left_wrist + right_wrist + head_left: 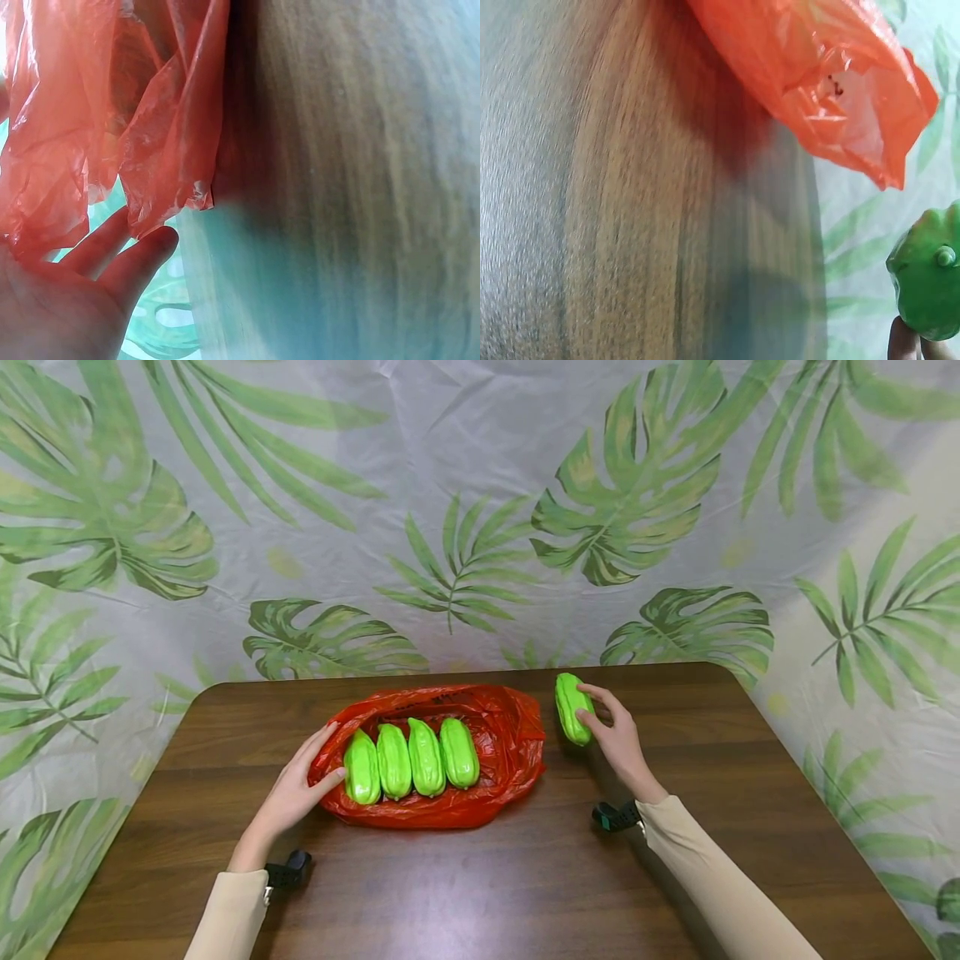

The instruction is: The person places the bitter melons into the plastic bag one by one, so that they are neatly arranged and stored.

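A red plastic bag (510, 777) lies on the table with its mouth spread open, and several ridged, shiny green gourds (425, 758) sit side by side inside it. At the bag's left edge, my left hand (300, 781) holds the rim, the thumb reaching over it beside the leftmost gourd. In the left wrist view the bag's folds (169, 127) hide part of that hand. Right of the bag, my right hand (617, 735) grips another green gourd (572, 708) from its right side, between thumb and fingers. The right wrist view shows that gourd's stem end (945, 256).
The brown wooden table (450, 885) has rounded far corners. Behind it hangs a leaf-patterned cloth (465, 460), close to the table's back edge. Dark straps with small devices sit at both wrists, including the right wrist device (617, 816).
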{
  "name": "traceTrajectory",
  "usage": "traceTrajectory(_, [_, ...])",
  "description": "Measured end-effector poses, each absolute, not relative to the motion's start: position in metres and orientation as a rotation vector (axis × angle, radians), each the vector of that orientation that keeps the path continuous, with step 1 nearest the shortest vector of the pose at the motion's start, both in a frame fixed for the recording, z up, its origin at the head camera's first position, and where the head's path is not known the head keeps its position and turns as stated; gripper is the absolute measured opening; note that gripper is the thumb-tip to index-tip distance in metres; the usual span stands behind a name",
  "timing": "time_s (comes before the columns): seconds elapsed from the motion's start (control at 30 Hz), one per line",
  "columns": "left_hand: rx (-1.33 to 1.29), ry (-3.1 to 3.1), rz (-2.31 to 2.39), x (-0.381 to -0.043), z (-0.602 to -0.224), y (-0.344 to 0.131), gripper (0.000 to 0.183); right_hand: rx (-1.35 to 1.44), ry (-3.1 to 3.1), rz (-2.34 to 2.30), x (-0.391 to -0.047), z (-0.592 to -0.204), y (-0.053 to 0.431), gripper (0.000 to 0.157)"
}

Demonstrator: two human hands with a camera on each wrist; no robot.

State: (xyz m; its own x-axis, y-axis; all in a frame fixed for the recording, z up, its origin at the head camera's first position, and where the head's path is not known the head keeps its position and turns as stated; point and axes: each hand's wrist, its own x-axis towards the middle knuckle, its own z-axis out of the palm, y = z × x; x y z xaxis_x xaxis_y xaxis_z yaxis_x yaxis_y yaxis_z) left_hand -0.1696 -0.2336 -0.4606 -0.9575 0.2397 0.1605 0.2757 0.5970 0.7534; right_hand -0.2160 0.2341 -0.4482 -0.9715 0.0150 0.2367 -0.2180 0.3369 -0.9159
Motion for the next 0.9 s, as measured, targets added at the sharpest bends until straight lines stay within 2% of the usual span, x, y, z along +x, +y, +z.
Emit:
traceTrajectory(0.27, [-0.463, -2.755, -1.308, -0.170, -0.461, -0.233, 0.070, 0.230, -2.347, 1.771, -0.210, -0.437, 0.227, 0.042])
traceTrajectory(0.6, [-0.454, -2.752, -1.312, -0.170, -0.462, -0.234, 0.069, 0.275, -2.323, 1.878, -0.190, -0.400, 0.203, 0.041])
traceTrajectory(0.9, [-0.450, -2.744, -1.323, -0.168, -0.461, -0.233, 0.068, 0.323, -2.338, 1.916, -0.183, -0.393, 0.190, 0.042])
